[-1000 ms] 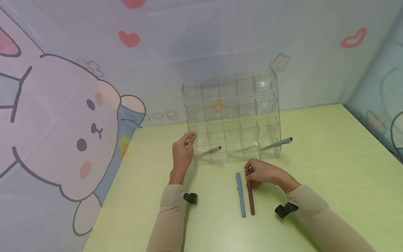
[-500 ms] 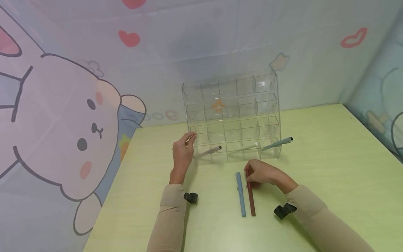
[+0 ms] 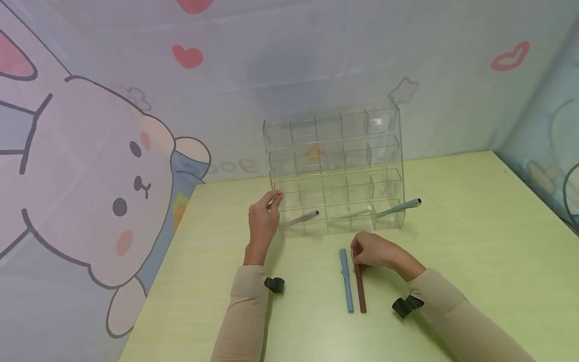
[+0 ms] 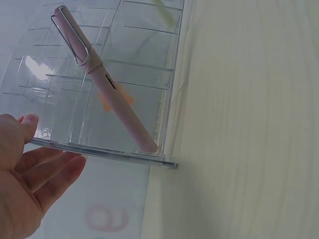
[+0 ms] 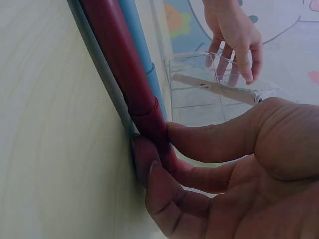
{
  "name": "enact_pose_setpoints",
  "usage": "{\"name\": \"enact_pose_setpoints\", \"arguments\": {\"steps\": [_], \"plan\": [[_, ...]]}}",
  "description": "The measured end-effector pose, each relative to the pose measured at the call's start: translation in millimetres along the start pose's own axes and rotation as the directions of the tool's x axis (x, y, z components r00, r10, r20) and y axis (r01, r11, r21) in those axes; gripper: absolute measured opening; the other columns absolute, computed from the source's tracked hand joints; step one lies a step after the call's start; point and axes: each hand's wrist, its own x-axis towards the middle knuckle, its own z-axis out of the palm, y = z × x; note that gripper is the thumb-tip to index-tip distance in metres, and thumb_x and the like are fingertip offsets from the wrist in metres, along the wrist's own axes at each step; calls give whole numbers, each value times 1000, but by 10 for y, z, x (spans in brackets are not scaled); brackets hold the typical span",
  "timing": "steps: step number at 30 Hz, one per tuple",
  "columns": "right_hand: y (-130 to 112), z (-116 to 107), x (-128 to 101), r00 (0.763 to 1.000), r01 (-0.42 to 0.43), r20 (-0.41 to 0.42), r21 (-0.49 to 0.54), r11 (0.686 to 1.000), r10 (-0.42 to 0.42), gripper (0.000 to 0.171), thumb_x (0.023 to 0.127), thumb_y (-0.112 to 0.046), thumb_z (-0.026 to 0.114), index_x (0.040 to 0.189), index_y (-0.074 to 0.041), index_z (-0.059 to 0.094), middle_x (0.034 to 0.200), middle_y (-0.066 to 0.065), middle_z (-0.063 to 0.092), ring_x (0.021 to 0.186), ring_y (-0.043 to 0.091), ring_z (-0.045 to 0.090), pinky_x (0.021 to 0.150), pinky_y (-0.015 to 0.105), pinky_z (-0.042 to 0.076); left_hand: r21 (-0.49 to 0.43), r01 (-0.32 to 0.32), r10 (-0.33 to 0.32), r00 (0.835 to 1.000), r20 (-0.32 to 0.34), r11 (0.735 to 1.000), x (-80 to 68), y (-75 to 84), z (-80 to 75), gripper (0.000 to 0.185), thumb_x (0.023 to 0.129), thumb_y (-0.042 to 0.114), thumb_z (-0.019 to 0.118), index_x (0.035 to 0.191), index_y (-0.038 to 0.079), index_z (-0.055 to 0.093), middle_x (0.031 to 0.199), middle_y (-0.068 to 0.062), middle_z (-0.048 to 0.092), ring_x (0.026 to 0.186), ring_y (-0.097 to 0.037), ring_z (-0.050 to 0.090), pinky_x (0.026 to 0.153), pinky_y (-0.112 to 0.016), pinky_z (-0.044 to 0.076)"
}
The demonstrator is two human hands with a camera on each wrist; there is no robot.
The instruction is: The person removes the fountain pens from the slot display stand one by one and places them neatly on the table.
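My left hand [image 3: 262, 223] grips the left side panel of a clear tiered rack [image 3: 336, 202]; in the left wrist view its thumb is on one face of the panel, the fingers on the other. On the table before the rack, my right hand [image 3: 377, 251] pinches a dark red pen [image 3: 361, 294] near its clip end, thumb against fingertips in the right wrist view. Alongside it lies a light blue pen [image 3: 347, 286], roughly parallel. The rack's bottom row holds a pale pink pen [image 4: 117, 102] at the left, a white pen [image 3: 357, 212] and a grey-green pen [image 3: 400, 207] at the right, all leaning.
The light yellow-green table [image 3: 466, 241] carries the rack near its back edge. Behind stands a pale cloth backdrop [image 3: 344, 60] printed with a rabbit and hearts. Dark cameras sit on both wrists, the right one [image 3: 407, 305] low over the table.
My right hand has shifted slightly toward me, and the red pen's near end has slid a little the same way. The left hand keeps its grip on the rack.
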Motion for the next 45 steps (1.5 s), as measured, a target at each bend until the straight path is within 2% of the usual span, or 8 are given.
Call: {"name": "enact_pose_setpoints", "arguments": {"steps": [3, 9, 27, 36, 40, 45], "plan": [[-3, 1, 2, 1000, 15, -5, -51, 999, -16, 17, 86, 7, 67, 102, 7, 59, 87, 10, 58, 74, 20, 55, 66, 33, 46, 2, -2, 2, 1000, 1, 1000, -1, -1, -4, 19, 101, 17, 63, 108, 3, 73, 102, -13, 75, 88, -37, 73, 39, -25, 28], [5, -4, 12, 1000, 26, 0, -74, 997, -26, 20, 86, 7, 69, 103, 8, 60, 90, 10, 59, 79, 22, 54, 70, 36, 48, 17, -7, 7, 1000, -5, 1000, 2, -6, -6, 15, 100, 15, 64, 107, 7, 74, 104, -12, 75, 87, -36, 73, 39, -24, 28], [37, -11, 31, 997, 82, 2, -99, 992, -83, 12, 84, 9, 67, 94, 5, 61, 85, 8, 59, 71, 18, 53, 63, 31, 44, 8, -5, 5, 1000, -7, 1000, 15, 11, 7, 18, 101, 20, 62, 107, 8, 74, 103, -12, 75, 87, -35, 74, 39, -24, 30], [45, 9, 32, 996, 86, 5, -123, 989, -86, 14, 85, 7, 68, 98, 6, 62, 90, 9, 60, 76, 20, 53, 69, 34, 46, 22, -8, 9, 1000, -18, 1000, -8, 39, -11, 18, 101, 19, 63, 107, 6, 74, 100, -12, 76, 86, -34, 74, 44, -25, 40], [33, -1, 15, 998, 62, 14, -108, 992, -61, 27, 87, 4, 68, 111, 12, 59, 103, 19, 63, 89, 28, 60, 75, 39, 49, 15, -5, 5, 1000, -16, 1000, -26, 38, -13, 18, 101, 18, 63, 107, 5, 74, 99, -12, 76, 86, -35, 74, 41, -23, 35], [-2, -58, -27, 999, 33, 4, -101, 994, -33, 48, 90, 1, 67, 132, 16, 47, 117, 31, 60, 101, 37, 61, 81, 45, 50, 13, -5, 5, 1000, -11, 1000, -11, 35, -10, 20, 101, 19, 63, 108, 4, 74, 99, -12, 76, 86, -35, 74, 40, -24, 33]]}}
